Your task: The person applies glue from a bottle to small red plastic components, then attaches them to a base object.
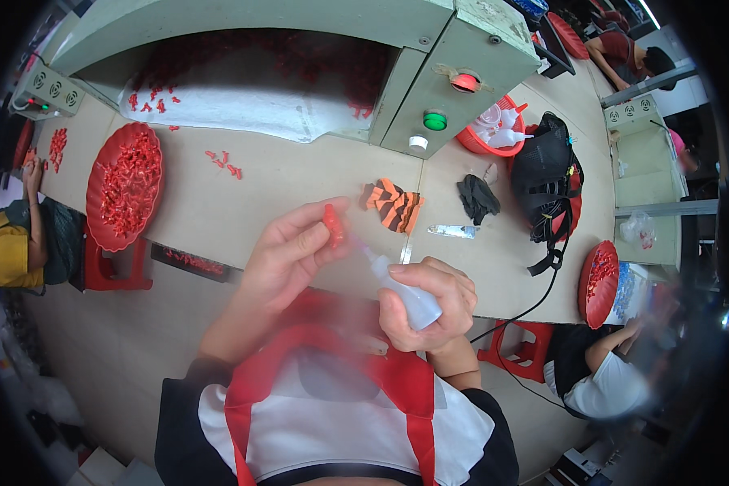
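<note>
Between the thumb and fingers of my left hand [287, 247] is a small red plastic piece [333, 227], held upright above the table's near edge. My right hand [433, 304] is wrapped round a translucent squeeze bottle [413, 298]. The bottle tilts so that its thin nozzle points up and left, close to the red piece; a blur hides whether they touch. Beyond my hands lie an orange and black striped cloth [394, 205] and a flat metal blade [452, 232]. Several loose red pieces [223, 164] are on the table further left.
A large red tray [160, 174] heaped with red pieces stands at the left. Ahead is a pale green machine [462, 77] with buttons and a wide opening. To the right are a red basket [471, 146] of bottles, a crumpled black cloth [479, 199] and a black bag [543, 174]. Other people sit on both sides.
</note>
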